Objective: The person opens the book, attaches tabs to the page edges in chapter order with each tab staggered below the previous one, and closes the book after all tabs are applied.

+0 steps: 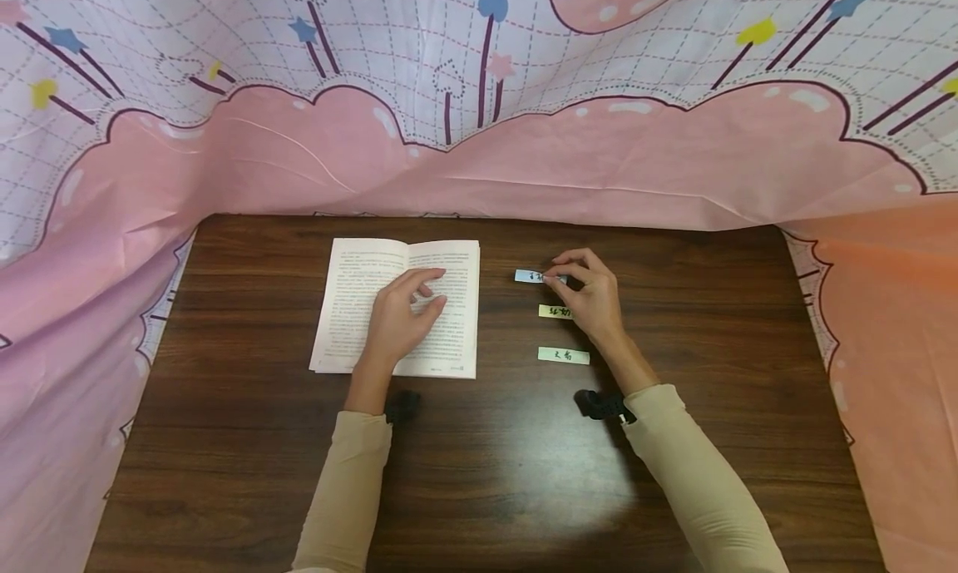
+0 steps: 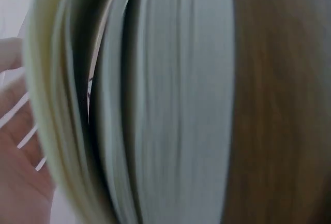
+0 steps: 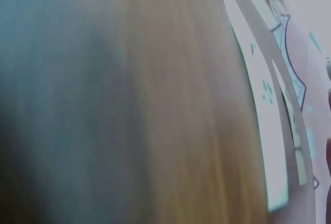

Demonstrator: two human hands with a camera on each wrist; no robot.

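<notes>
An open book (image 1: 348,307) with printed pages lies on the dark wooden table. My left hand (image 1: 400,317) is over it, fingers loosely bent and thumb apart, gripping nothing; in the left wrist view the page edges (image 2: 170,100) stand beside the palm (image 2: 23,167). My right hand (image 1: 595,294) has thumb and index tips together at a blue paper strip (image 1: 526,275) with handwriting, pinching it. Below lie a yellow strip (image 1: 550,311), partly covered by that hand, and a pale green strip (image 1: 561,355), whose writing also shows in the right wrist view.
The wooden table (image 1: 479,490) runs toward me under both sleeved forearms. A patterned pink and white cloth (image 1: 524,174) hangs along the back and both sides. Dark wrist-worn devices (image 1: 599,404) sit near both cuffs.
</notes>
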